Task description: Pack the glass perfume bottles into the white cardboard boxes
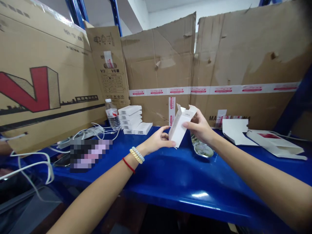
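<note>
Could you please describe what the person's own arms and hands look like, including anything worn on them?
Both forearms are bare, with no sleeves or gloves in view. The left hand has a thin red string bracelet and two coiled bands, yellow and pale blue, at its wrist. The right hand wears nothing visible.

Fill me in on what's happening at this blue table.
A person holds a small white carton above the blue table with both hands: the left hand grips its lower end, the right hand its upper end, where the flaps stand open. Behind, to the left, lies a stack of closed white boxes beside a water bottle. Flat unfolded cartons lie to the right, with cardboard sheets walling the back.
</note>
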A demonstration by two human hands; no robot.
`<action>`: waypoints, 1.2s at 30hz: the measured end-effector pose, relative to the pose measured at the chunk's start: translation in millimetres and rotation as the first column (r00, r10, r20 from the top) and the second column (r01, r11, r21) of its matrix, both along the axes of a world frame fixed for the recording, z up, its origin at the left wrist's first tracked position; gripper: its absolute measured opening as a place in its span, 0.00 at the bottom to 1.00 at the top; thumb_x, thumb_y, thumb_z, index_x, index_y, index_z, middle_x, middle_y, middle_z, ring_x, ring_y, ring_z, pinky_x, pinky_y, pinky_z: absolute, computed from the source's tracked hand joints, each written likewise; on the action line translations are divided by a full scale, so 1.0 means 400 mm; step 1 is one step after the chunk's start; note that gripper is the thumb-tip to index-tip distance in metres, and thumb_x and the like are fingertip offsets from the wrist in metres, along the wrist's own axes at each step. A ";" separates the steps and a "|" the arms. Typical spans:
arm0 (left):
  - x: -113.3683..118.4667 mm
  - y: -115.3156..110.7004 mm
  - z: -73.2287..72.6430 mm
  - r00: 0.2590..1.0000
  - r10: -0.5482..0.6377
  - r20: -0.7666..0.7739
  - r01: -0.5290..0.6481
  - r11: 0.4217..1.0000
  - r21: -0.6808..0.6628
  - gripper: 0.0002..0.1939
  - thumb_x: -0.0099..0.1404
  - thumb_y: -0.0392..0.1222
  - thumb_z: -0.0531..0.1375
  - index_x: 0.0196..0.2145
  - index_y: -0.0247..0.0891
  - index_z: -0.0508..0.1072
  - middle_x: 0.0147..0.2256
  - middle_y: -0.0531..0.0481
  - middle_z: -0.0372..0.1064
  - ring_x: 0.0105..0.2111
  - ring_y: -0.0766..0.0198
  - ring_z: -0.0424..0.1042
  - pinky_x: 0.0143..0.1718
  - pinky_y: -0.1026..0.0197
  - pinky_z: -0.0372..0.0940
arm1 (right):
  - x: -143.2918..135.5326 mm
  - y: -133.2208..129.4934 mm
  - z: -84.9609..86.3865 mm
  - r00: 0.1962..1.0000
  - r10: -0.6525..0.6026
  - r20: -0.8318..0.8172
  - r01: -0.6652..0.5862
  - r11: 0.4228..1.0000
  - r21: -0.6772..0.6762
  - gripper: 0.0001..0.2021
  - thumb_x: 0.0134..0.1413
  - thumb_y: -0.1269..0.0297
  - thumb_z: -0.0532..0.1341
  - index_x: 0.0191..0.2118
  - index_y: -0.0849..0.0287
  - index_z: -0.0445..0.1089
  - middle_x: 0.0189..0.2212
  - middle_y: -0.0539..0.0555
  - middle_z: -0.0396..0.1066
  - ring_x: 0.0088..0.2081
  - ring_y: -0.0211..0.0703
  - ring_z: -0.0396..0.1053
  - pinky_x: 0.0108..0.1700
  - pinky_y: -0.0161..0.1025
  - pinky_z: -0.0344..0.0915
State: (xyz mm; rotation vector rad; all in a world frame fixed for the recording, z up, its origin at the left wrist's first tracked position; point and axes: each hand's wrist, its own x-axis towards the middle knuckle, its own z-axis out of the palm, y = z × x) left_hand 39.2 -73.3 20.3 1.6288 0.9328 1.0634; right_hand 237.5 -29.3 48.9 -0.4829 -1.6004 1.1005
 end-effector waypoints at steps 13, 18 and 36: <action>-0.281 0.168 0.090 0.060 0.557 -0.828 -0.568 0.701 0.431 0.41 0.52 0.69 0.53 0.42 0.24 0.74 0.41 0.22 0.73 0.42 0.33 0.73 0.36 0.47 0.65 | 0.271 0.045 -0.043 0.824 -0.478 0.304 0.445 0.879 0.175 0.49 0.44 0.46 0.67 0.66 0.50 0.40 0.52 0.63 0.64 0.50 0.55 0.67 0.50 0.56 0.68; -0.266 0.183 0.087 -0.056 0.495 -0.867 -0.505 0.735 0.452 0.44 0.55 0.73 0.46 0.40 0.25 0.75 0.41 0.22 0.72 0.44 0.32 0.72 0.39 0.45 0.65 | 0.383 0.075 -0.050 0.658 -0.679 0.325 0.649 0.731 0.213 0.47 0.41 0.49 0.69 0.64 0.50 0.44 0.50 0.65 0.65 0.41 0.50 0.69 0.46 0.51 0.69; -0.095 0.134 0.039 -0.056 0.490 -0.870 -0.404 0.786 0.469 0.33 0.61 0.57 0.49 0.55 0.28 0.63 0.42 0.27 0.73 0.42 0.35 0.73 0.39 0.45 0.65 | 0.556 0.068 -0.057 -0.001 -0.950 0.313 0.951 0.096 0.294 0.15 0.49 0.57 0.55 0.35 0.61 0.74 0.37 0.61 0.77 0.41 0.52 0.73 0.49 0.47 0.66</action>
